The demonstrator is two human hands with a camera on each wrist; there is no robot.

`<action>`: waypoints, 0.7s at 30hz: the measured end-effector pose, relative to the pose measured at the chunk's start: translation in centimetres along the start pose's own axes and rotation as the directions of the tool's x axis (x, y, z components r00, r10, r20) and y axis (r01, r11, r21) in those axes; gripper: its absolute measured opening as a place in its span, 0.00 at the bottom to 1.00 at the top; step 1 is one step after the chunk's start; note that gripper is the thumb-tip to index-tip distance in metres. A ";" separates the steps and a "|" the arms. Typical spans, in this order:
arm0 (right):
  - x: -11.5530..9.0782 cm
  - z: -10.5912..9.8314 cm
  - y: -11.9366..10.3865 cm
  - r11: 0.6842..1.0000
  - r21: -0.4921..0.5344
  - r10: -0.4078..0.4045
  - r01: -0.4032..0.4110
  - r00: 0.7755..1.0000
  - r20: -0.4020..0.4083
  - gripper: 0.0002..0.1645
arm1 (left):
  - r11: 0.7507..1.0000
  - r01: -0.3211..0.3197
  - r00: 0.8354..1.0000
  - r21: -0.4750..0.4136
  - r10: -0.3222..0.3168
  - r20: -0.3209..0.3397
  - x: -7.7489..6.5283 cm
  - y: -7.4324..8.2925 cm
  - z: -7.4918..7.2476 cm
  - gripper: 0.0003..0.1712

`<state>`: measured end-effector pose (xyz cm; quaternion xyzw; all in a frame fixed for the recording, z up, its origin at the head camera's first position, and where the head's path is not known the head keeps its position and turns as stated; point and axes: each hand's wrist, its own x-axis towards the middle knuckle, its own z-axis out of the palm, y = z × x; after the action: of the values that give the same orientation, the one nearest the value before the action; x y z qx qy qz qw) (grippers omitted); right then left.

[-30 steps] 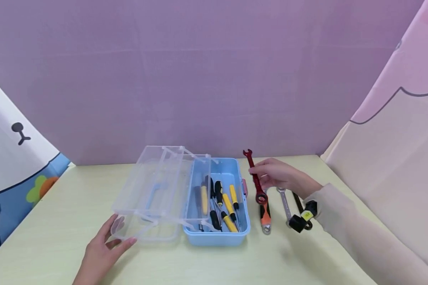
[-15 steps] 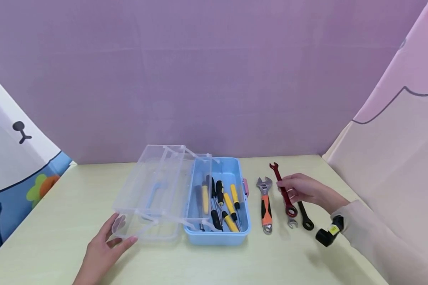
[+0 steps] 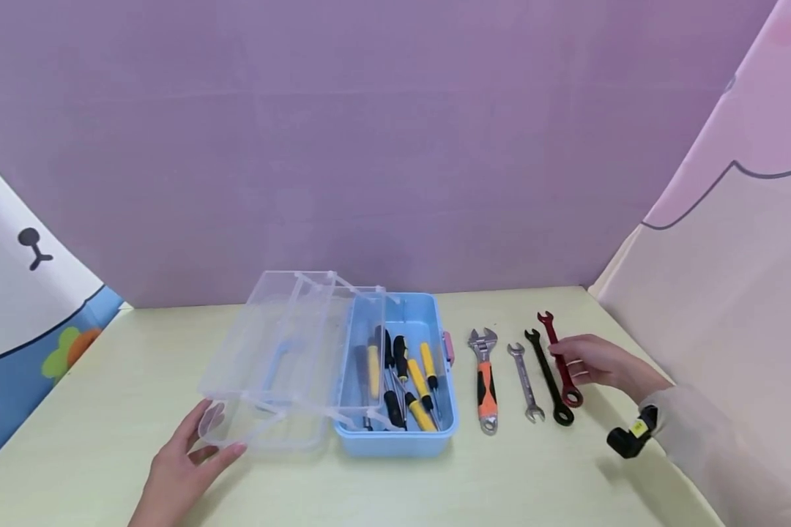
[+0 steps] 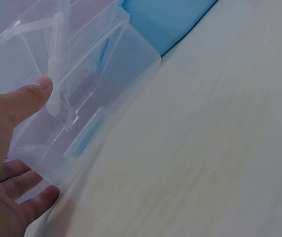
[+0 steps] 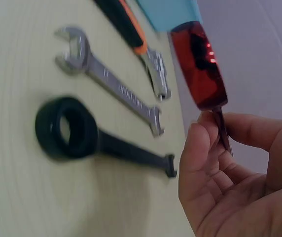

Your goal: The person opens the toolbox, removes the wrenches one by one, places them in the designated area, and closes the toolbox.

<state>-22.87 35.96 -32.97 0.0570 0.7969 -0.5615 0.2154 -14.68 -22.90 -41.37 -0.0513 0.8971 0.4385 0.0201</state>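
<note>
My right hand (image 3: 600, 360) pinches a dark red ratcheting combination wrench (image 3: 563, 359) between thumb and fingers at the right of the table. In the right wrist view, the wrench's ring end (image 5: 199, 64) rises above the fingertips. Left of it lie a black combination wrench (image 3: 549, 377), a silver open-end wrench (image 3: 526, 380) and an adjustable wrench (image 3: 484, 380) with an orange and black handle. My left hand (image 3: 183, 461) holds the outer corner of the toolbox's clear lid (image 4: 89, 84), thumb on one side and fingers on the other.
A light blue toolbox (image 3: 395, 443) stands mid-table, folded back to the left. Several yellow and black screwdrivers (image 3: 418, 373) lie inside, partly behind clear plastic trays (image 3: 290, 329). A pink latch (image 3: 448, 348) sits on its right side. A purple cloth (image 3: 395, 146) hangs behind the table.
My right hand has carried the red wrench rightward, from above the adjustable wrench past the silver one to the right of the black one, and lower. My left hand stays at the lid.
</note>
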 end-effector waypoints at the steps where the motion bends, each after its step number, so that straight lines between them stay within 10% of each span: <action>1: 0.0 -0.3 0.2 1.000 -0.003 0.005 -0.005 1.000 -0.005 0.09 | 1.000 -0.005 1.000 0.000 0.005 -0.002 0.0 0.0 0.0 0.56; 21: 0.3 -3.4 4.3 0.997 -0.034 0.061 -0.065 0.994 -0.089 0.13 | 1.000 -0.013 1.000 -0.001 0.013 -0.015 -0.4 0.3 0.1 0.56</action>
<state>-22.70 40.54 -35.89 0.1026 0.8137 -0.5365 0.1990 -14.28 -22.59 -41.15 -0.0487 0.8972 0.4388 0.0105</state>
